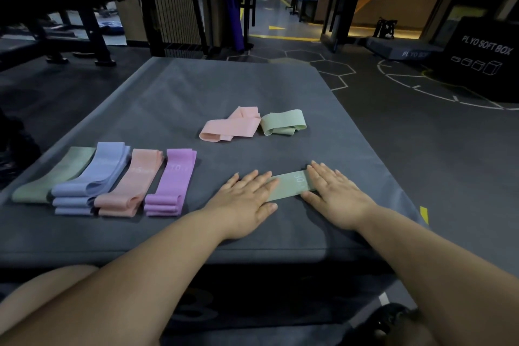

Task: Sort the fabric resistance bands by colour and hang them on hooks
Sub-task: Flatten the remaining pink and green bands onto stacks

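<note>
Left hand (245,201), right hand (335,199) press one green band (289,186), fingers (251,178) straight; four stacks (172,180).

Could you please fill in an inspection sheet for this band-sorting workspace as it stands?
Surface: grey padded mat, raised off the floor.
Job's things: fabric resistance bands laid in a row at left: sage green pile, periwinkle blue pile, peach pile, purple pile. Farther off, a crumpled peach fabric band beside a crumpled green fabric band. One flat green fabric band under the hands.
Clutter: nothing seen.
Grippers: left hand and right hand lie flat, fingers straight, pressing the flat band's two ends.
Cables: nothing seen.
Surroundings: black plyo soft box at right, black metal rack at left; no hooks seen.
</note>
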Motion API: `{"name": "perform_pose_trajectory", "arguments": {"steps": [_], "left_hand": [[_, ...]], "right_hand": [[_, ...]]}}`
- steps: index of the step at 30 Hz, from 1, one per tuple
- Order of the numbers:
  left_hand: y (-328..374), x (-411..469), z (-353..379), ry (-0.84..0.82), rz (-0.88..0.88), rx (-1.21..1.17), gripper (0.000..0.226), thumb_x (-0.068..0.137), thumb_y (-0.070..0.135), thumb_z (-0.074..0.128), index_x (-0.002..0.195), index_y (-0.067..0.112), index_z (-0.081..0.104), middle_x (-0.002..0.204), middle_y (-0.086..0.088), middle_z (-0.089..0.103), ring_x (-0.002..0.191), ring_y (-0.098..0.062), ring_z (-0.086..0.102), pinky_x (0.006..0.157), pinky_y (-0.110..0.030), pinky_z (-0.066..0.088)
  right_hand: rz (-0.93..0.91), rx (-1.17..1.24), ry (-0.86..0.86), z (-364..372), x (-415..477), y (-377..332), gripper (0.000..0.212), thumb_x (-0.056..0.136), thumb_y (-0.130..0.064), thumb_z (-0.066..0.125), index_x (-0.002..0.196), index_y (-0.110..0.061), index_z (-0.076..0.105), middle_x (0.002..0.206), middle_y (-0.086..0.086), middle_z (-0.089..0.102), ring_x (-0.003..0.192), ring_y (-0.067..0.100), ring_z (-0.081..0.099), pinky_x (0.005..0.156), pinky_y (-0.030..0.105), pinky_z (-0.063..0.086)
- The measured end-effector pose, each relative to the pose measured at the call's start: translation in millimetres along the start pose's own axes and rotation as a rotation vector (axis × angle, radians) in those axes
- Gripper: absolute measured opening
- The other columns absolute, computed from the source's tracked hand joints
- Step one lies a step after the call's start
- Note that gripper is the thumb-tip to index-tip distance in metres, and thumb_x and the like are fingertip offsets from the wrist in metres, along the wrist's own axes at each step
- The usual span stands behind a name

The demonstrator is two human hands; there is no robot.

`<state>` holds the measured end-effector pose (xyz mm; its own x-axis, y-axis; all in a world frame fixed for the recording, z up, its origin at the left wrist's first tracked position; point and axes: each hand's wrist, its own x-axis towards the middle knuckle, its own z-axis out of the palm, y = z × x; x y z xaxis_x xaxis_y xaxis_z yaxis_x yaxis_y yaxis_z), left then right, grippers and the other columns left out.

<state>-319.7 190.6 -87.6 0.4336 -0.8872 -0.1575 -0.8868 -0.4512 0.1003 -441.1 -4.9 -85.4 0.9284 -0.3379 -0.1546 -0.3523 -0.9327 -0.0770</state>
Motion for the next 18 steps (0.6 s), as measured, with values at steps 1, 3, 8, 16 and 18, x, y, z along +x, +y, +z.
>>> {"name": "perform_pose_trajectory", "arguments": {"steps": [1, 3, 8, 16, 18], "left_hand": [[-0.3, 0.3, -0.1, -0.005, 0.0, 0.0, 0.058, 0.102, 0.049, 0.017, 0.153, 0.033, -0.007, 0.161, 0.014, -0.013, 0.147, -0.008, -0.014, 0.12, -0.037, -0.008], [-0.7, 0.8, -0.4, -0.016, 0.001, -0.004, 0.059, 0.102, 0.05, 0.017, 0.153, 0.033, -0.007, 0.161, 0.014, -0.014, 0.147, -0.008, -0.014, 0.12, -0.037, -0.009], [0.3, 0.3, -2.7, -0.046, 0.001, -0.015, 0.063, 0.1, 0.055, 0.019, 0.153, 0.033, -0.008, 0.16, 0.014, -0.016, 0.147, -0.008, -0.016, 0.12, -0.038, -0.01], [0.5, -0.6, -2.9, -0.042, -0.002, -0.016, 0.065, 0.099, 0.058, 0.019, 0.153, 0.033, -0.007, 0.16, 0.014, -0.016, 0.147, -0.009, -0.015, 0.12, -0.038, -0.01], [1.5, 0.1, -3.9, -0.038, -0.01, -0.04, 0.063, 0.099, 0.058, 0.018, 0.153, 0.034, -0.005, 0.161, 0.014, -0.013, 0.147, -0.008, -0.013, 0.12, -0.038, -0.009]], "right_hand": [[0.0, -0.001, 0.001, 0.0, 0.3, 0.0, 0.071, 0.101, -0.056, 0.022, 0.157, -0.017, 0.0, 0.165, -0.003, -0.006, 0.151, 0.011, -0.008, 0.123, 0.031, -0.003], [-0.001, -0.003, 0.004, 0.2, 0.5, -0.1, 0.071, 0.101, -0.056, 0.022, 0.157, -0.017, 0.0, 0.165, -0.003, -0.005, 0.151, 0.011, -0.007, 0.123, 0.032, -0.003], [0.001, 0.028, 0.004, -1.6, -0.6, 0.6, 0.071, 0.1, -0.057, 0.024, 0.157, -0.02, 0.003, 0.165, -0.005, -0.003, 0.151, 0.01, -0.005, 0.123, 0.032, -0.002], [0.258, 0.281, 0.319, -21.0, 1.3, 0.5, 0.045, 0.1, -0.04, 0.045, 0.137, -0.015, 0.051, 0.138, 0.009, 0.051, 0.128, 0.028, 0.046, 0.102, 0.036, 0.038], [0.36, 0.246, 0.269, -24.8, 3.7, -1.7, 0.031, 0.094, -0.036, 0.05, 0.112, -0.014, 0.063, 0.116, 0.011, 0.061, 0.103, 0.032, 0.057, 0.082, 0.034, 0.046]]}}
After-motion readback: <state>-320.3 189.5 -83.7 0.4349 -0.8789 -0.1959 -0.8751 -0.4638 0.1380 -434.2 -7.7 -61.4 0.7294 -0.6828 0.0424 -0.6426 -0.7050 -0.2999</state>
